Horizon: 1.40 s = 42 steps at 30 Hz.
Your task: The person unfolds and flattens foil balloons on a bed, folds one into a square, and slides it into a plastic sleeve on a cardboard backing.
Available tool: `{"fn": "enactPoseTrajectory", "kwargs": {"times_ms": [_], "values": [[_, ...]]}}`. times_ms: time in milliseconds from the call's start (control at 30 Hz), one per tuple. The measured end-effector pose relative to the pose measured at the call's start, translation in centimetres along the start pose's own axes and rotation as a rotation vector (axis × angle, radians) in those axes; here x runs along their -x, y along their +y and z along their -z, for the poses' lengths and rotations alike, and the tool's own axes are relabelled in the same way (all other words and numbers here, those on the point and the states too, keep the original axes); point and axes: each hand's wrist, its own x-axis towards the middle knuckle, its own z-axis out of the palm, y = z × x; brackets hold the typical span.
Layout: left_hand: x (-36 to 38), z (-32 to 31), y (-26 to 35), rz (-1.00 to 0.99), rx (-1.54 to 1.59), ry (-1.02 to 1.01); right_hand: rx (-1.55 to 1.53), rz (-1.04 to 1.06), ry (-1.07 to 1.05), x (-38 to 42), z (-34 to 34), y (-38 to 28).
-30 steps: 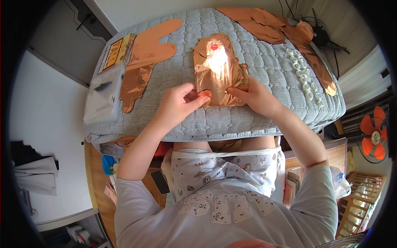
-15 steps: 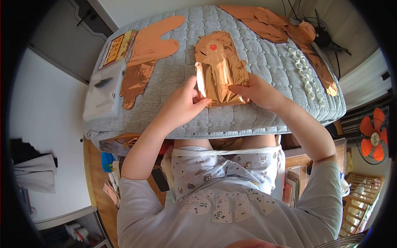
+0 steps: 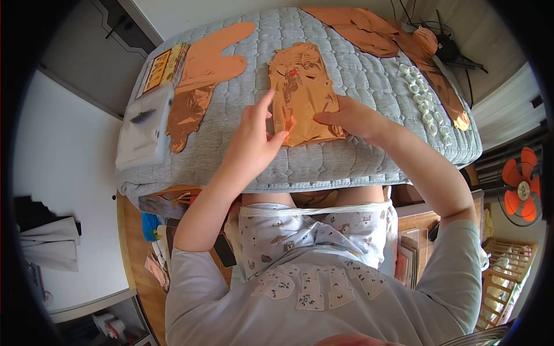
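Atop the quilted mattress [image 3: 358, 167], the right hand [image 3: 349, 118] clamps the foil balloon [image 3: 306, 104] by its edge, likely steadying it. Opposite, the left hand [image 3: 257, 132] has thumb and fingers apart.

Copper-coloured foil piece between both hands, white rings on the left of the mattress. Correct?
Not the left: head view shows the white rings on the right of the mattress. The copper-coloured foil piece does lie between left hand and right hand.
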Motion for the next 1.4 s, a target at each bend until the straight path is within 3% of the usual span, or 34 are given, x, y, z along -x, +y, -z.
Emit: {"fn": "enactPoseTrajectory", "kwargs": {"times_ms": [67,133,200,533,633,800,1133,1400], "values": [[0.7,-1.4,-0.5,-0.361,-0.404,0.248,0.022,-0.003,0.006,-0.3,0.2,0.3],[0.7,-2.1,-0.7,-0.468,-0.466,0.243,0.042,-0.008,0.006,-0.7,0.3,0.9],[1.2,-3.0,-0.4,-0.662,-0.602,0.103,0.017,0.023,0.008,-0.8,0.4,1.1],[1.4,-4.3,-1.5,-0.644,-0.662,0.03,-0.008,0.059,0.005,0.8,0.0,-0.1],[1.4,-4.3,-1.5,-0.649,-0.664,0.023,0.023,-0.012,0.081,3.2,0.0,-0.7],[1.5,-4.3,-1.3,-0.63,-0.626,-0.002,0.312,0.214,0.229,5.3,0.9,1.7],[1.4,-4.1,-1.0,-0.649,-0.684,-0.042,0.457,0.107,0.233,4.9,0.6,0.9],[1.3,-4.2,-0.8,-0.636,-0.688,-0.063,0.448,0.262,0.335,5.3,-0.5,2.0]]}}
